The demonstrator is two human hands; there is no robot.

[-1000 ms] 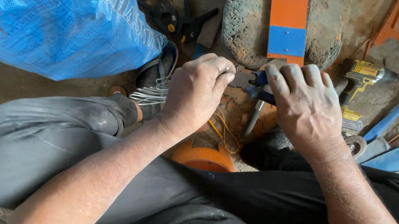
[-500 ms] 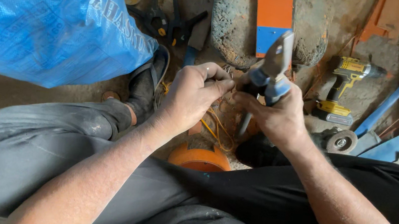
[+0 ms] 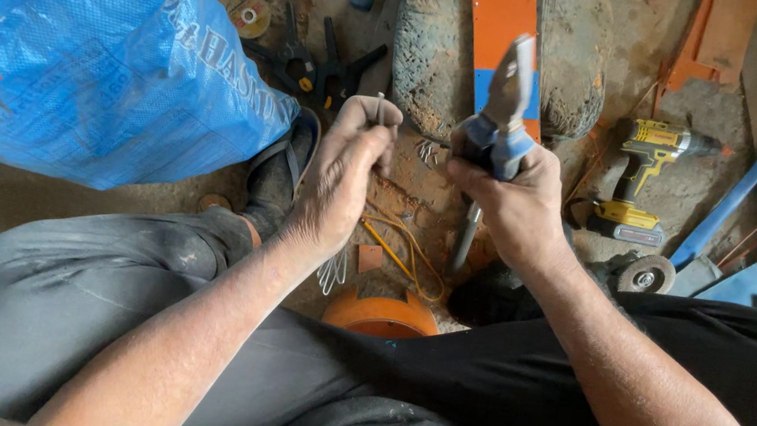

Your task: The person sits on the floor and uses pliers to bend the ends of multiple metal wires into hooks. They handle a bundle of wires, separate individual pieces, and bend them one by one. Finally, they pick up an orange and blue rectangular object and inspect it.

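Observation:
My right hand grips the blue handles of a pair of pliers, jaws pointing up and away from me. My left hand is closed around a thin metal wire piece whose tip sticks up above the fingers. The two hands sit side by side above my crossed legs, a small gap between them. Below them lie yellow wires and a grey metal rod on the dirt floor.
A big blue woven sack fills the left. A yellow cordless drill, an orange-and-blue board, black spring clamps, grinding discs, blue metal strips and an orange round lid lie around.
My right hand has lifted the pliers from flat over the work to upright. My left hand has pulled back slightly, holding the wire piece up. The view has shifted a little.

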